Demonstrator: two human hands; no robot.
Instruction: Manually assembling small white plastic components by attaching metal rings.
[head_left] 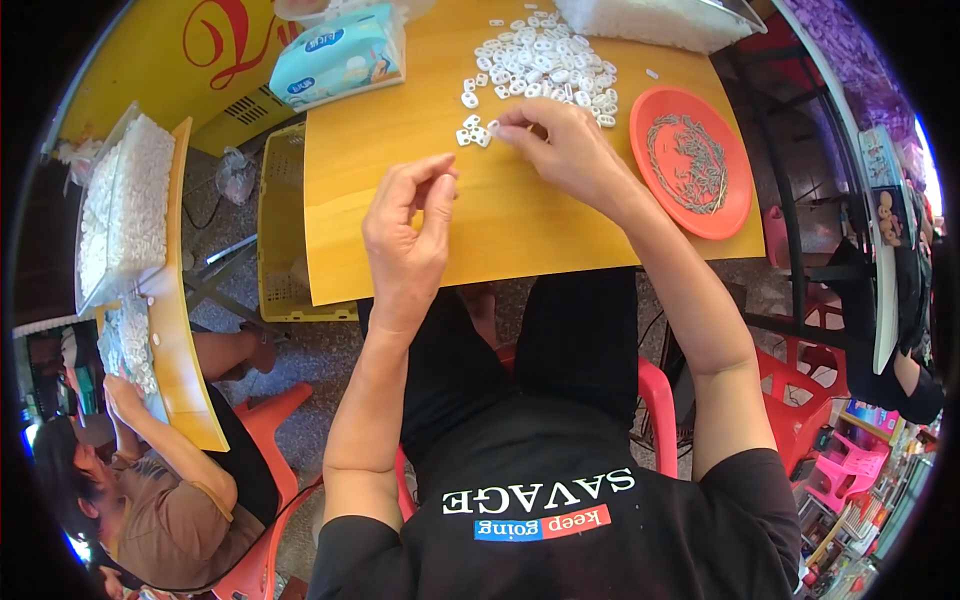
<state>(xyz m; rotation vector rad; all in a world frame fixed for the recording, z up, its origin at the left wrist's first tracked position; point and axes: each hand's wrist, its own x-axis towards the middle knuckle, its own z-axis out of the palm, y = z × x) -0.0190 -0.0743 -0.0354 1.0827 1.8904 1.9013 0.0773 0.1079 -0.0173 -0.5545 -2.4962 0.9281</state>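
White oval plastic pieces with small holes lie in a loose pile (545, 62) at the far side of the yellow table (480, 220). A few more form a small cluster (470, 133) nearer to me. My right hand (570, 145) reaches over this cluster, thumb and forefinger pinching a white plastic piece (495, 128) at its right edge. My left hand (408, 215) hovers over the table to the left, fingers loosely bent and the thumb apart from the forefinger. Nothing shows between them. An orange-red plate (742, 190) holding many small grey metal pins (690, 165) sits to the right.
A blue tissue pack (340, 60) stands at the far left of the table, a clear bin of white pieces (660, 25) at the far right. On the left, another person (165, 490) works at a side table beside a filled clear bin (125, 200). Red chairs (790, 400) stand around.
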